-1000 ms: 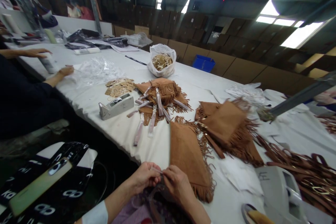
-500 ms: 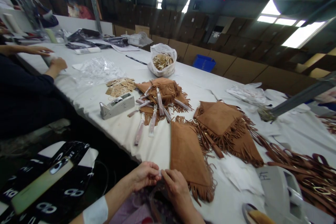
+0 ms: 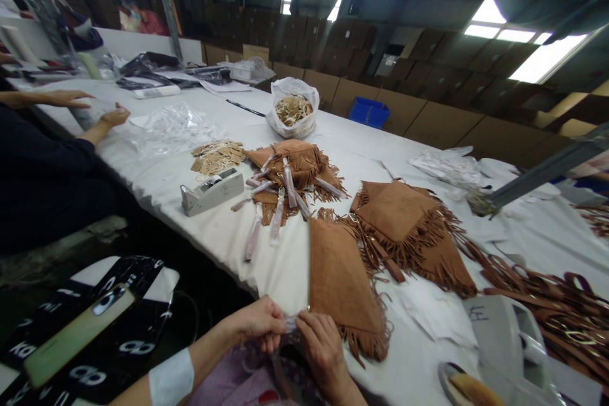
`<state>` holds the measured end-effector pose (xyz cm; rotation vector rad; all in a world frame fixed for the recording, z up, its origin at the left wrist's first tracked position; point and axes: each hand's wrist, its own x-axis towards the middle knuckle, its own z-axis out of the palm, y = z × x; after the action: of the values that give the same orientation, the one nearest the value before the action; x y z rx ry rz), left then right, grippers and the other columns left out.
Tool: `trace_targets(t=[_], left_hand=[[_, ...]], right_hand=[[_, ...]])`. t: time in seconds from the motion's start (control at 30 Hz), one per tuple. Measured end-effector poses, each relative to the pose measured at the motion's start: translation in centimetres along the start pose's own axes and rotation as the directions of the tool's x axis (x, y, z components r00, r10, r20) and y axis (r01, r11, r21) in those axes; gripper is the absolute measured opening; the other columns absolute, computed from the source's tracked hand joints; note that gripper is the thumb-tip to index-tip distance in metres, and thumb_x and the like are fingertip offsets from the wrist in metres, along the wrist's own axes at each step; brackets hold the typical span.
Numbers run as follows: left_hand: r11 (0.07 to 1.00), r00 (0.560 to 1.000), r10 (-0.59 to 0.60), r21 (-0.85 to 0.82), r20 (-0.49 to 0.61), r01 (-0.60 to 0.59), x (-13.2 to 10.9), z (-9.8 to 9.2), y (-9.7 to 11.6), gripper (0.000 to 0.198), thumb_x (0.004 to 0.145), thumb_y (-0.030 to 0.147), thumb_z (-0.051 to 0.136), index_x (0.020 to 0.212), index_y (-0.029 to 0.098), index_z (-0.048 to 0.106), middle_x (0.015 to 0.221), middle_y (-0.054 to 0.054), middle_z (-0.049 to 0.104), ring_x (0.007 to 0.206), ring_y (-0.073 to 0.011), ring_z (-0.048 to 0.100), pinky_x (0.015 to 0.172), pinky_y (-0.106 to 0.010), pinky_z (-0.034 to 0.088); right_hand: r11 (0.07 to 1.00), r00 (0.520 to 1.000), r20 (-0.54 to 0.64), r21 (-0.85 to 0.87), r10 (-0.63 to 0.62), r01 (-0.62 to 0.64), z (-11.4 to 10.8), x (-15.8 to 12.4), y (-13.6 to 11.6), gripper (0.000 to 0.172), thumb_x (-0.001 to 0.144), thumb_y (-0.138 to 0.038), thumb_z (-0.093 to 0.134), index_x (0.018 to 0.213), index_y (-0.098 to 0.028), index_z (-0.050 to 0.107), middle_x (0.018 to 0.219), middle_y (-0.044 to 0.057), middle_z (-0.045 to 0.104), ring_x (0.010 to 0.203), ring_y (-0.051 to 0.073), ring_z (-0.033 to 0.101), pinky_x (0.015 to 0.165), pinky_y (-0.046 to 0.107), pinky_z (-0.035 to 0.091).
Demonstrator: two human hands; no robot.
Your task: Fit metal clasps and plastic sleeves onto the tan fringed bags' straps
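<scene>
Nearest us, the left hand (image 3: 261, 325) and the right hand (image 3: 324, 346) pinch a strip of clear plastic film (image 3: 290, 324) between them, fingers closed on it, at the near edge of the white table (image 3: 278, 266); just beside the right hand we see a brown fringed bag (image 3: 343, 285) lying flat; beyond it, a grey tape dispenser (image 3: 216, 193) stands left of a fringed pile (image 3: 297, 162); farther off, we find a white sack (image 3: 292, 132) of tan tags (image 3: 295, 110).
</scene>
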<state>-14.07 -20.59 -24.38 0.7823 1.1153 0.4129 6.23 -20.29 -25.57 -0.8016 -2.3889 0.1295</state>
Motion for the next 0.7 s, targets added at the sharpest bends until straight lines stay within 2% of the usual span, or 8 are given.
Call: trace_targets(t=[0.07,0.13,0.23,0.3,0.37,0.43,0.57,0.7], left_hand=[[0.998,0.999,0.028,0.061,-0.032,-0.026,0.1,0.0,-0.1,0.033,0.062,0.042,0.070,0.051,0.015,0.053,0.043,0.000,0.058,0.034,-0.0085,0.048,0.036,-0.019,0.031],[0.994,0.997,0.060,0.093,-0.050,-0.055,0.1,0.0,0.0,0.035,0.063,0.044,0.069,0.051,0.016,0.052,0.042,0.001,0.057,0.034,-0.0090,0.048,0.036,-0.020,0.031],[0.987,0.994,0.096,0.131,-0.054,-0.088,0.0,0.1,0.2,0.035,0.063,0.046,0.068,0.054,0.017,0.050,0.043,0.001,0.057,0.034,-0.0108,0.049,0.037,-0.021,0.031],[0.984,0.992,0.113,0.147,-0.057,-0.104,-0.2,0.2,0.3,0.034,0.064,0.045,0.066,0.054,0.017,0.050,0.042,0.001,0.057,0.034,-0.0112,0.050,0.036,-0.021,0.030],[0.982,0.990,0.127,0.149,-0.060,-0.117,-0.5,0.3,0.5,0.031,0.064,0.043,0.064,0.055,0.018,0.049,0.042,0.001,0.056,0.034,-0.0113,0.050,0.036,-0.020,0.029],[0.982,0.989,0.135,0.138,-0.057,-0.126,-0.7,0.3,0.7,0.028,0.064,0.041,0.063,0.055,0.018,0.050,0.043,0.002,0.056,0.034,-0.0111,0.050,0.035,-0.020,0.029],[0.989,0.996,0.093,0.117,-0.003,-0.092,-0.9,0.1,0.9,0.028,0.064,0.040,0.062,0.053,0.017,0.050,0.041,0.003,0.054,0.034,-0.0089,0.047,0.036,-0.019,0.028],[0.988,0.995,0.100,0.119,0.028,-0.103,-0.9,-0.4,0.8,0.030,0.066,0.041,0.061,0.052,0.017,0.050,0.043,0.002,0.054,0.035,-0.0079,0.045,0.037,-0.019,0.027]], right_hand=[[0.998,0.999,0.035,0.057,0.033,-0.035,-0.4,0.1,0.1,0.020,0.090,-0.015,0.048,0.103,-0.019,0.062,0.099,0.010,0.069,0.088,0.021,0.061,0.077,0.036,0.046],[0.984,0.991,0.068,0.127,0.113,-0.121,-0.8,0.4,0.3,0.020,0.090,-0.018,0.049,0.104,-0.020,0.062,0.099,0.009,0.068,0.089,0.020,0.061,0.078,0.035,0.047],[0.962,0.974,0.112,0.168,0.198,-0.215,-1.3,1.5,0.6,0.024,0.092,-0.022,0.047,0.112,-0.021,0.060,0.106,0.010,0.066,0.095,0.020,0.060,0.081,0.033,0.047],[0.971,0.967,0.203,0.149,0.153,-0.185,-1.3,2.5,0.7,0.024,0.091,-0.025,0.049,0.111,-0.022,0.061,0.107,0.008,0.066,0.094,0.020,0.059,0.080,0.032,0.046],[0.985,0.945,0.314,0.119,0.085,-0.128,-1.1,3.3,0.7,0.017,0.090,-0.024,0.050,0.102,-0.024,0.063,0.097,0.005,0.068,0.083,0.017,0.058,0.072,0.029,0.043],[0.993,0.926,0.375,0.083,0.043,-0.080,-0.9,3.7,0.8,0.013,0.090,-0.021,0.051,0.091,-0.023,0.064,0.086,0.003,0.067,0.074,0.015,0.055,0.066,0.026,0.039],[0.999,0.925,0.378,0.009,-0.037,0.036,-0.4,3.7,1.1,0.008,0.087,-0.018,0.056,0.090,-0.021,0.062,0.080,0.003,0.063,0.072,0.015,0.051,0.066,0.027,0.036],[0.992,0.914,0.395,-0.033,-0.097,0.120,-0.2,3.2,1.3,0.020,0.084,-0.016,0.060,0.103,-0.019,0.058,0.085,0.003,0.062,0.075,0.016,0.050,0.068,0.028,0.035]])
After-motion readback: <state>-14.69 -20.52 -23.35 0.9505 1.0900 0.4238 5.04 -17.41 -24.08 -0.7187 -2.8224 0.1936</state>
